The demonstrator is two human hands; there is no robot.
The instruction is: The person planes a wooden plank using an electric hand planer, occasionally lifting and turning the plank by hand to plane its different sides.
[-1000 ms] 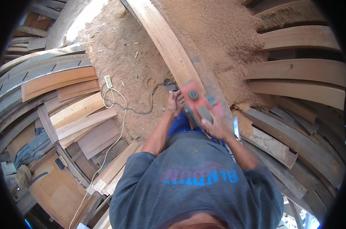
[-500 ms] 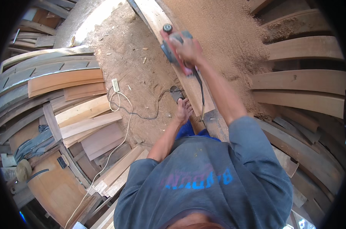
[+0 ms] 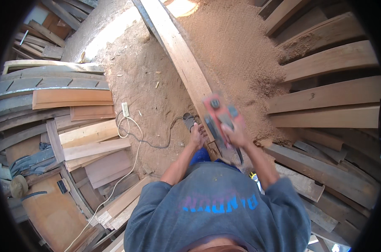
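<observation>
A long pale plank [image 3: 183,59] stretches from the far top down toward me. My right hand [image 3: 236,133] is wrapped round the handle of a red and grey electric hand planer [image 3: 215,103], blurred by motion, at the plank's near end. A black cord [image 3: 240,156] trails from the planer's rear. My left hand [image 3: 198,136] is at the left side of the plank's near end, fingers extended and holding nothing visible. Whether its fingertips touch the plank, I cannot tell. A foot in dark footwear [image 3: 189,121] shows just beyond that hand.
Wood shavings [image 3: 236,50] cover the ground right of the plank. Stacked boards [image 3: 325,92] line the right side, and more planks [image 3: 93,145] lie at left. A white extension socket [image 3: 125,109] and its pale cable [image 3: 133,168] lie on the ground at left.
My right hand has drawn the planer back along the plank toward me, to its near end. My left hand stays beside the plank. The whole view has shifted slightly.
</observation>
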